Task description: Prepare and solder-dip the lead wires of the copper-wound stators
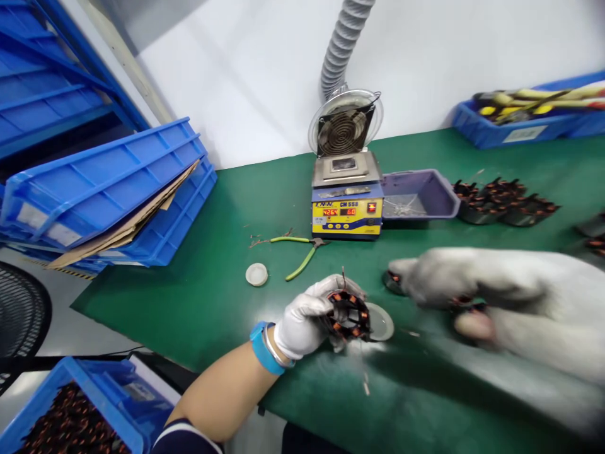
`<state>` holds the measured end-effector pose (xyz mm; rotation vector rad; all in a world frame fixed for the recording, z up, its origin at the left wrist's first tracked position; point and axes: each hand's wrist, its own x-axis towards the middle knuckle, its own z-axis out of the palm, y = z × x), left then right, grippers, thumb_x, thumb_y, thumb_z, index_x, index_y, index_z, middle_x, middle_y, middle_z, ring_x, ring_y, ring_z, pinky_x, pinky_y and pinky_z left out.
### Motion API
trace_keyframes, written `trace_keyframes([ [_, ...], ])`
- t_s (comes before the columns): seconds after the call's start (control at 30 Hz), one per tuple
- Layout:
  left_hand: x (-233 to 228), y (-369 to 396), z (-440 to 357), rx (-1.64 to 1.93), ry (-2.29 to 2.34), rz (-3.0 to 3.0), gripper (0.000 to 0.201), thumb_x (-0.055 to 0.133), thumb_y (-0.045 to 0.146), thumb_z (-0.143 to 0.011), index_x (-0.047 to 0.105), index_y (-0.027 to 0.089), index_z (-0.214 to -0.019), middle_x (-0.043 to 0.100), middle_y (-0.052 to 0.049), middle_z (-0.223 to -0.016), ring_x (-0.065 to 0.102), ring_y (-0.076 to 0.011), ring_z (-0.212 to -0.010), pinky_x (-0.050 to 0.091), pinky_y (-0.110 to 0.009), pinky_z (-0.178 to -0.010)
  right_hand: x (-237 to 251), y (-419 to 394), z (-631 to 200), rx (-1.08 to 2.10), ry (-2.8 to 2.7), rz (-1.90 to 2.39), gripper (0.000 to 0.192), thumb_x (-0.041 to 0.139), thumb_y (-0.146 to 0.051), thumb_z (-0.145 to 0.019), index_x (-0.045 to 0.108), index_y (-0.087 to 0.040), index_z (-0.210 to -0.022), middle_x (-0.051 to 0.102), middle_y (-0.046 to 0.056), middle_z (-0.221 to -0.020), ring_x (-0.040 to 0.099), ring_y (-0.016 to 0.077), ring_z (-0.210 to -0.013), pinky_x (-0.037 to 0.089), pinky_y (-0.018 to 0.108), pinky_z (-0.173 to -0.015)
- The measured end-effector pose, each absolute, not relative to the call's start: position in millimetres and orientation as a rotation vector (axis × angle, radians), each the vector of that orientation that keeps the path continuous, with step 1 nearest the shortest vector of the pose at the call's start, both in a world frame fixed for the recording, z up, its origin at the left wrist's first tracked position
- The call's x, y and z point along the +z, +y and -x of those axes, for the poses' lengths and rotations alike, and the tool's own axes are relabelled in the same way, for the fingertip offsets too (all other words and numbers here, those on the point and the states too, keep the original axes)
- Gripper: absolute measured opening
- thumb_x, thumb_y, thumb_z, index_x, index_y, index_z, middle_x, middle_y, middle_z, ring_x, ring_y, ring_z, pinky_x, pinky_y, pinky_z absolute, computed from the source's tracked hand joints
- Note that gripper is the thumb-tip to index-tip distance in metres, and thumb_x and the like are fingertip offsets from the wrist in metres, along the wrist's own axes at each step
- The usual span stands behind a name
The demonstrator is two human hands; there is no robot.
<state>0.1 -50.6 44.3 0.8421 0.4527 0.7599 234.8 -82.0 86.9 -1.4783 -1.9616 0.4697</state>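
On the green mat [227, 296], at about 6 o'clock in the view, the gloved left hand [307, 318] grips a copper-wound stator [348, 314], fingers curled around its left side, with thin wire ends sticking up from the top. Just at 3 o'clock of the stator lies a round clear lid [382, 323], partly tucked behind it. The right hand [454, 280], also in a white glove, comes in from 3 o'clock, blurred; its fingers are bent downward, and I cannot tell whether it holds anything. A dark round part [391, 282] lies under its fingertips.

At 12 o'clock from the stator stands a yellow and blue solder pot [346, 205] with red digits lit, a small fan [344, 129] and grey hose [341, 44] behind it. Beside the pot at 3 o'clock sits a purple tray [437, 192] holding a few wire scraps. Further toward 3 o'clock a row of finished stators [503, 200] rests on the mat. At 1 o'clock a blue bin [515, 131] holds yellow-handled tools. Green-handled cutters [302, 252] and a white cap [256, 274] lie at 10 o'clock from the left hand. At 9 o'clock stacked blue crates [108, 183] hold cardboard sheets between them. At 7 o'clock a blue crate [70, 403] is filled with copper-wound parts.
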Motion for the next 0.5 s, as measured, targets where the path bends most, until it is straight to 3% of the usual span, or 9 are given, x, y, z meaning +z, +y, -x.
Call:
trace_keyframes([
  [0.07,46.6,-53.7,-1.4,0.703,0.388,-0.884,0.038,0.065,0.034,-0.055,0.070,0.013,-0.086,0.071,-0.010,-0.083,0.062,-0.0226,-0.073,0.047,-0.033,-0.072,90.5,-79.1,-229.3,0.634,-1.947,1.500,0.059,0.053,-0.078,-0.076,0.074,-0.032,-0.105,0.072,0.007,-0.115,0.070,0.0265,-0.104,0.061,0.042,-0.085],
  [0.1,47.0,-55.3,-2.2,0.666,0.367,-0.898,0.039,0.065,0.032,-0.055,0.071,0.013,-0.088,0.072,-0.010,-0.087,0.064,-0.0246,-0.080,0.047,-0.035,-0.079,93.1,-78.1,-223.3,0.694,-1.963,1.484,0.052,0.056,-0.071,-0.079,0.073,-0.031,-0.108,0.071,0.006,-0.119,0.068,0.0264,-0.109,0.059,0.044,-0.091],
  [0.17,46.0,-57.7,-3.4,0.617,0.357,-0.914,0.044,0.065,0.029,-0.055,0.072,0.013,-0.096,0.073,-0.009,-0.094,0.064,-0.0285,-0.093,0.045,-0.039,-0.092,98.6,-78.0,-209.2,0.786,-2.052,1.362,0.034,0.055,-0.053,-0.087,0.074,-0.026,-0.097,0.071,0.006,-0.114,0.063,0.0238,-0.118,0.054,0.043,-0.098],
  [0.27,39.7,-59.1,-3.7,0.608,0.385,-0.937,0.051,0.066,0.030,-0.057,0.071,0.014,-0.105,0.072,-0.008,-0.104,0.060,-0.0338,-0.111,0.038,-0.045,-0.105,105.9,-82.3,-194.8,0.712,-2.143,1.218,0.023,0.051,-0.032,-0.092,0.069,-0.019,-0.085,0.070,0.007,-0.103,0.057,0.0207,-0.124,0.050,0.039,-0.101],
  [0.4,32.9,-62.6,-3.4,0.585,0.400,-0.980,0.054,0.068,0.033,-0.060,0.070,0.013,-0.109,0.070,-0.010,-0.109,0.056,-0.0356,-0.115,0.036,-0.047,-0.107,110.3,-90.1,-193.4,0.478,-2.171,1.195,0.015,0.056,-0.027,-0.090,0.068,-0.018,-0.087,0.069,0.005,-0.098,0.058,0.0191,-0.118,0.047,0.039,-0.103],
  [0.5,42.0,-65.5,-1.9,0.654,0.466,-0.947,0.054,0.075,0.032,-0.060,0.069,0.014,-0.111,0.070,-0.008,-0.104,0.059,-0.0302,-0.107,0.041,-0.042,-0.101,114.8,-91.9,-194.3,0.250,-2.186,1.137,0.015,0.055,-0.022,-0.090,0.066,-0.017,-0.082,0.068,0.005,-0.094,0.061,0.0182,-0.108,0.047,0.040,-0.102],
])
